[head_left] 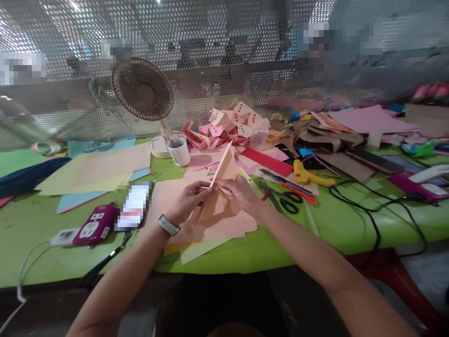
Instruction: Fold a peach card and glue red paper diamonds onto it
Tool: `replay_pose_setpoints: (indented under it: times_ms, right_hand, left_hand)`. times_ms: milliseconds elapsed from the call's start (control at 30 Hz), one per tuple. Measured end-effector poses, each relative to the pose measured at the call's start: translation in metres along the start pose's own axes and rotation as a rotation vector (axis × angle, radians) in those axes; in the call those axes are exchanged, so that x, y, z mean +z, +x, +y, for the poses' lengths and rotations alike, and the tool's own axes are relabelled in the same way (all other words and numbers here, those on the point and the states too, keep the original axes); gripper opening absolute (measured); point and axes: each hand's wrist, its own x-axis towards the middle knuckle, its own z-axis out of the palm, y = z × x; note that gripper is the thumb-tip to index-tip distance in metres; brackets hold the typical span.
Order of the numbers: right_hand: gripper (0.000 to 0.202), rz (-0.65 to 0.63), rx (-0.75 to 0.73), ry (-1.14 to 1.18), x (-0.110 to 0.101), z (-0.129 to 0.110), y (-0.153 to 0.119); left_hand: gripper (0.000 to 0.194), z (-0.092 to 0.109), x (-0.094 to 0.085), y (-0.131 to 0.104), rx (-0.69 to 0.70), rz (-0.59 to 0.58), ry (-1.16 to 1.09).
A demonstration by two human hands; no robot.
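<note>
A folded peach paper [225, 164] stands tilted between my two hands, its narrow tip pointing up and away. My left hand [191, 199] pinches its lower left edge, and a pale watch band is on that wrist. On the right side, my right hand [238, 191] grips the same paper with its fingers closed. Beneath both hands lie flat peach sheets [224, 227], with yellow and pale green sheets showing under their front edge. Beyond the held paper is a heap of folded pink and peach pieces [242, 119], some with red or blue dots.
Scissors [288, 202], a cutter [287, 182] and a yellow glue gun [308, 175] lie to the right, near black cables [375, 224]. A phone [135, 206] and purple power bank [96, 224] are at left. A fan [143, 89] and white mug [179, 152] stand behind.
</note>
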Motion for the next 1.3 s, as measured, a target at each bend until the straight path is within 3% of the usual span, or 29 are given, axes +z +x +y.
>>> replay_pose_setpoints:
  times_ms: [100,233,467,733,1100,1200,1300]
  right_hand:
    - [0.021,-0.051,-0.039,-0.028,-0.003,-0.002,0.001]
    - [0.023,-0.018,-0.05,-0.113,-0.007,-0.001,0.003]
    - [0.025,0.029,-0.05,-0.19,-0.002,-0.004,-0.001]
    - [0.027,-0.008,0.049,-0.03,0.004,0.002,-0.006]
    - [0.021,0.208,-0.028,0.066,0.006,0.002,0.001]
    - [0.019,0.223,-0.037,0.087,0.002,0.004,0.004]
    - [0.023,0.166,0.0,0.098,0.0,0.007,0.004]
  left_hand:
    - [0.05,-0.001,-0.003,0.0,0.015,0.024,-0.038]
    - [0.043,-0.001,-0.007,0.0,0.01,0.037,-0.07]
    - [0.039,0.0,-0.012,0.0,-0.041,-0.063,-0.076]
    - [0.039,-0.002,-0.005,-0.001,0.004,-0.066,-0.033]
    - [0.041,0.007,-0.002,-0.006,-0.037,-0.127,0.054]
    - [0.04,0.005,-0.007,-0.005,-0.042,-0.161,0.068]
    - [0.039,0.001,-0.014,-0.004,-0.082,-0.272,0.08]
